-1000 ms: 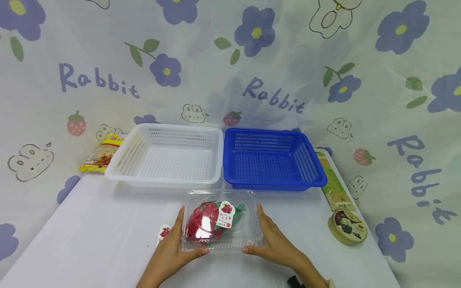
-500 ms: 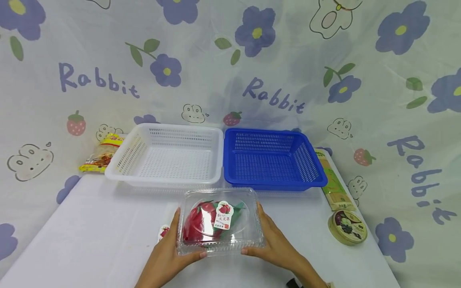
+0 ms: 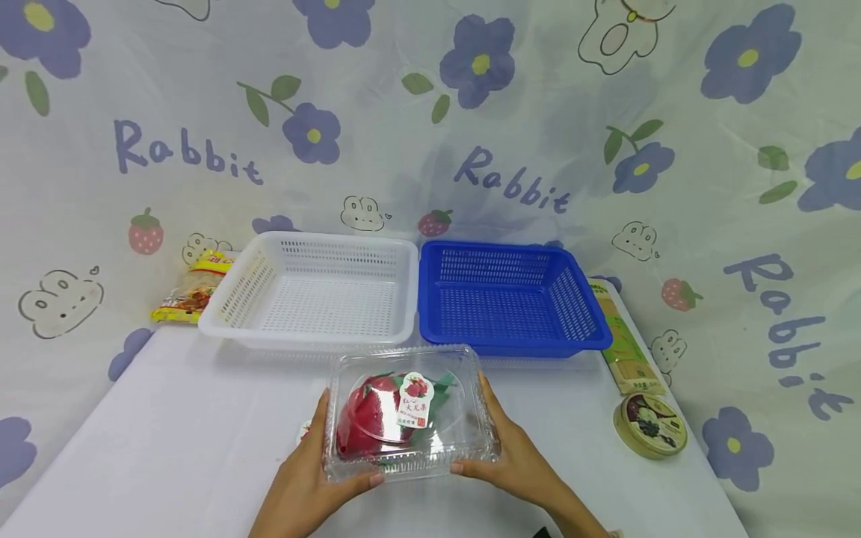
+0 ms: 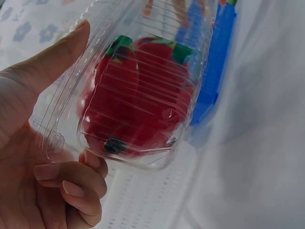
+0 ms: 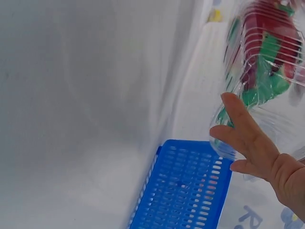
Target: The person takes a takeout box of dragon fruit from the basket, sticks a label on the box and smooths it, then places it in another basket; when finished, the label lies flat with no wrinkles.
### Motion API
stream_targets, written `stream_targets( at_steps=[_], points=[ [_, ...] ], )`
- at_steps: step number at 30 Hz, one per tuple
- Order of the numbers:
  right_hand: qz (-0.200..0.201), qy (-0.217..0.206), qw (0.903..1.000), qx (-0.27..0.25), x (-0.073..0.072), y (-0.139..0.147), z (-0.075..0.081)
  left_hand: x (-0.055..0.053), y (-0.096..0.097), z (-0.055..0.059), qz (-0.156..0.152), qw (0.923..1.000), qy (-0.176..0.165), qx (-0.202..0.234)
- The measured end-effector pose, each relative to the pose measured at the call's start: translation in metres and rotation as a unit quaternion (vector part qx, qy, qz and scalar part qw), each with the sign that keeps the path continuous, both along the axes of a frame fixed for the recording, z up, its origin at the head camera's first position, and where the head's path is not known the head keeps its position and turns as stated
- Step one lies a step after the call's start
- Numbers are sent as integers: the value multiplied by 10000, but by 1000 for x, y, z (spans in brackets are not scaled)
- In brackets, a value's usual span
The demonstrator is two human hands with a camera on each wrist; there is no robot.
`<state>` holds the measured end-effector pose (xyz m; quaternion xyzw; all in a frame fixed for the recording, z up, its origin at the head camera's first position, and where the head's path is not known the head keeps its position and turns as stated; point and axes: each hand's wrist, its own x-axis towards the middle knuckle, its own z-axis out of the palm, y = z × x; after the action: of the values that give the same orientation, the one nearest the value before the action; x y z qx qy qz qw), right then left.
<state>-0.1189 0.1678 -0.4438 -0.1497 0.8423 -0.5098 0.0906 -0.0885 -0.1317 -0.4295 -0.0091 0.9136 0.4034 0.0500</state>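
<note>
I see the clear plastic clamshell box (image 3: 433,427) held up above the white-covered table (image 3: 168,433), just in front of the two baskets, with red, green-tipped dragon fruit (image 3: 366,426) inside and a white fruit label (image 3: 414,403) showing on top. My left hand (image 3: 303,471) grips its left end, thumb along the near edge, other fingers partly curled below. My right hand (image 3: 521,463) holds the opposite end between its thumb and spread fingers. Beyond the box stand a white plastic basket (image 3: 306,336) and, right beside it, a blue plastic basket (image 3: 514,345). A yellow snack bag (image 3: 191,295) lies left of the white one; to the blue one's right are a green-and-yellow packet (image 3: 625,347) and a round tin (image 3: 650,426).
</note>
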Motion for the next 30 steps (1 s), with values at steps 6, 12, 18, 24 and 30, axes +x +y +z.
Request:
stream_targets(
  at_steps=[6, 12, 18, 24, 30],
  points=[
    [174, -183, 9990, -363, 2, 0, 1, 2, 1, 3, 33, 10000, -45, 73],
    [356, -446, 9954, -770, 5, -1, -1, 5, 0, 8, -4, 9999, 133, 54],
    [410, -730, 9870, -1373, 6, -2, -2, 7, 0, 13, -6, 9997, 215, 89],
    [367, -713, 9848, -1541, 9, -3, 0, 9, -1, 14, -24, 9993, 366, 102],
    [469, -709, 9814, -1723, 13, -6, 3, 11, -3, 16, -58, 9988, 465, 116]
  ],
)
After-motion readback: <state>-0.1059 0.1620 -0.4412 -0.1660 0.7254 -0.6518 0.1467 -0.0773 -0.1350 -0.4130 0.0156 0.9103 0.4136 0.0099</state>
